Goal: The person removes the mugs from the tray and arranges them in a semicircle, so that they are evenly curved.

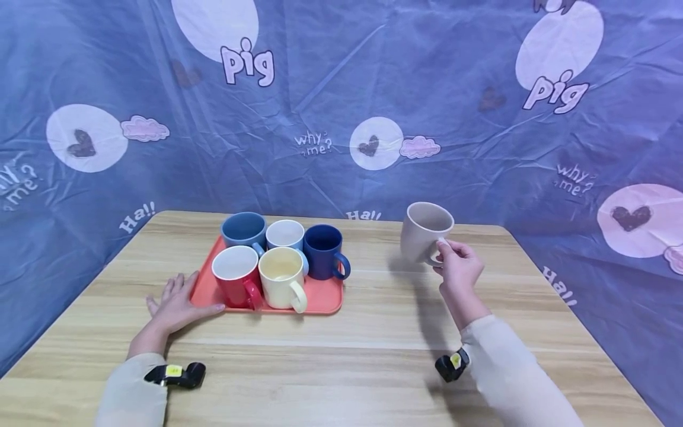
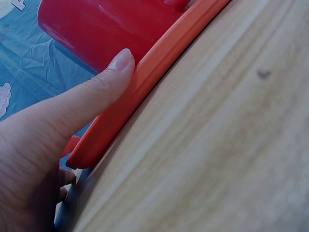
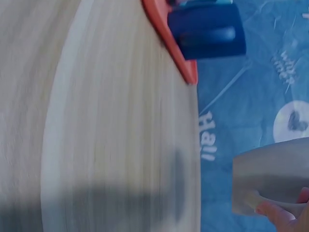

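A grey mug (image 1: pixel 424 234) is held up by its handle in my right hand (image 1: pixel 460 264), tilted slightly; in the right wrist view the mug (image 3: pixel 270 176) is clear of the tabletop. My left hand (image 1: pixel 176 305) rests at the front left corner of an orange-red tray (image 1: pixel 324 299), its thumb (image 2: pixel 104 87) lying along the rim and the other fingers spread by the left side. On that tray several mugs stand upright: a red mug (image 1: pixel 235 284) nearest the left hand, a cream mug (image 1: pixel 280 281), a dark blue mug (image 1: pixel 322 252), a grey-blue mug (image 1: pixel 242 228) and a light blue mug (image 1: pixel 284 234).
The wooden table (image 1: pixel 320 367) reaches back to a blue printed cloth (image 1: pixel 320 89) hanging behind and at both sides. A shadow from the right arm and mug falls on the wood. The dark blue mug's handle sticks out past the tray's right rim.
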